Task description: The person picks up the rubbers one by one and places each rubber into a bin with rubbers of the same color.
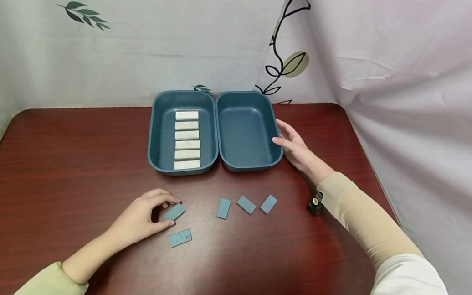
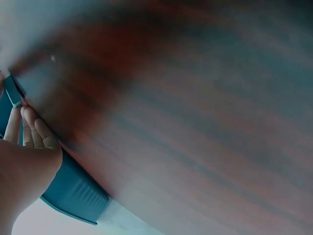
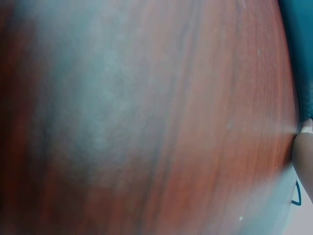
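In the head view my left hand [image 1: 140, 218] pinches a small blue rectangular tile [image 1: 174, 212] between thumb and fingers, low over the table. The left wrist view also has this tile [image 2: 12, 92] at the fingertips of the left hand [image 2: 29, 164]. Just below lies another blue tile [image 1: 180, 237] with faint dark marks. My right hand [image 1: 295, 148] grips the right-hand blue bin [image 1: 251, 167] by its right wall, thumb over the rim and fingers outside. Only a sliver of the right hand [image 3: 305, 156] shows in the right wrist view.
A second blue bin [image 1: 153, 139] adjoins on the left, with several white tiles [image 1: 186, 135] in a column inside. Three blue tiles lie apart in front of the bins: one [image 1: 223, 208], a middle one [image 1: 246, 205] and a right one [image 1: 268, 204]. White curtains [image 1: 131, 59] hang behind the brown table [image 1: 77, 167].
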The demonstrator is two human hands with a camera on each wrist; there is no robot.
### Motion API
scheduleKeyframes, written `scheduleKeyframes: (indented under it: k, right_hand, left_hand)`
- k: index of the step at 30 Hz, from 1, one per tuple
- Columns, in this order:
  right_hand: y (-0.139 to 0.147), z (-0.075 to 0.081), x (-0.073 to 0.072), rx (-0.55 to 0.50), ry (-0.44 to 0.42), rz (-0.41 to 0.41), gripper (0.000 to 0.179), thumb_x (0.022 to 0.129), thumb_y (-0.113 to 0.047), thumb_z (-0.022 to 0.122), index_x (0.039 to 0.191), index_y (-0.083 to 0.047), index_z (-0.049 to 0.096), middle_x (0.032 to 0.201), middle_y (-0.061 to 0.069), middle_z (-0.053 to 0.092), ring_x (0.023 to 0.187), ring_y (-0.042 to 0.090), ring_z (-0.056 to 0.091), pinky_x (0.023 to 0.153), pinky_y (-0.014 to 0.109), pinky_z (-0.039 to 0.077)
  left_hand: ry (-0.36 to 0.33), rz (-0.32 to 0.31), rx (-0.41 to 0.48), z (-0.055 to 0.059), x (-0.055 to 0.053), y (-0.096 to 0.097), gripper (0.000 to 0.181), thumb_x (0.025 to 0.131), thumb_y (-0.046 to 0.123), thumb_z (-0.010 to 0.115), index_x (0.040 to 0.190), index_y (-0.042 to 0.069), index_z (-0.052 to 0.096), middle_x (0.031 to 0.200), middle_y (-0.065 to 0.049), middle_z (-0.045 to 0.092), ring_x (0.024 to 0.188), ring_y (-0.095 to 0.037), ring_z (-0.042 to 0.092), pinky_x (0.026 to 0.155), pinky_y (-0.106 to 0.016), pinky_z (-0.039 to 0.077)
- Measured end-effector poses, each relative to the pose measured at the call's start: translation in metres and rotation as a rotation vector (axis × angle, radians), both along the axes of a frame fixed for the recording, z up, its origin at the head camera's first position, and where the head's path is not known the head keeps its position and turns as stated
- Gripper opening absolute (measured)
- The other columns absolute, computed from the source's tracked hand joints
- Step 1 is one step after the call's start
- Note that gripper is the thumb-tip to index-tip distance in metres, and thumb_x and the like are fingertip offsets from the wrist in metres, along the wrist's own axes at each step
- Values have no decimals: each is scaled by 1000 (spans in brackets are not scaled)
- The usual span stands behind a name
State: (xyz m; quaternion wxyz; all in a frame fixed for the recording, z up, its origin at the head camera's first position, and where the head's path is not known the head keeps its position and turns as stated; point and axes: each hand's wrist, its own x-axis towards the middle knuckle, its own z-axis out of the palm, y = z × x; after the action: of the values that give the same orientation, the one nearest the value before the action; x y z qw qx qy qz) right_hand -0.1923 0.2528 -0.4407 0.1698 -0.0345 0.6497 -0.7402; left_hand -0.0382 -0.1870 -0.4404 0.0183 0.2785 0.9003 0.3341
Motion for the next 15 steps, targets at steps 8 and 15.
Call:
scheduleKeyframes:
  k: [8,15]
  right_hand:
    - [-1,1,0,-1,-3,0,66,108,2,47,169,-11,25,175,12,24,152,21,37,103,18,50]
    - [-2,3,1,-2,-13,-4,66,108,3,47,169,-10,25,174,13,24,152,22,37,103,17,50]
  left_hand:
    - [-54,8,9,4,2,3,46,75,4,95,115,17,76,99,12,67,87,-2,56,71,-22,50]
    - [-104,21,25,7,0,5,44,75,3,96,112,18,77,96,12,69,83,-1,59,69,-21,52]
